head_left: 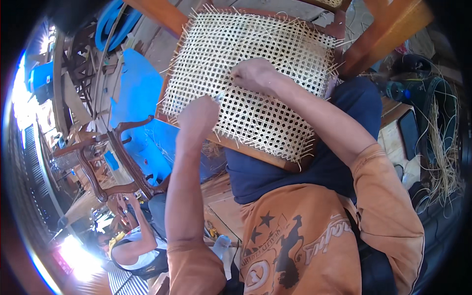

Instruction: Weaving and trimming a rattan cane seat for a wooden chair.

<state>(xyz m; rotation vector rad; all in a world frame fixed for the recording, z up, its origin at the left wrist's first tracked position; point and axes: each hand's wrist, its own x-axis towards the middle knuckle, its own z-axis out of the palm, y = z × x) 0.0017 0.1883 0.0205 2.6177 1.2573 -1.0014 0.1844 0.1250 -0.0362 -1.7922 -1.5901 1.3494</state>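
Note:
A wooden chair seat (275, 161) carries a woven cane mesh (265, 128), with short loose strand ends sticking out along its edges. My left hand (199, 115) is closed over the lower left of the mesh, with a small pale, shiny item at its fingers, too indistinct to name. Higher and to the right, my right hand (250, 73) rests over the middle of the weave with curled fingers; whatever they grip is hidden. The seat sits across my lap and dark trousers (358, 105).
Orange-brown chair legs (378, 34) rise at top right. At left are blue sheeting (137, 93), a carved chair frame (128, 167) and a co-worker (132, 250) handling it. Loose cane strands (440, 152), a bottle (396, 91) and a phone (408, 132) lie at right.

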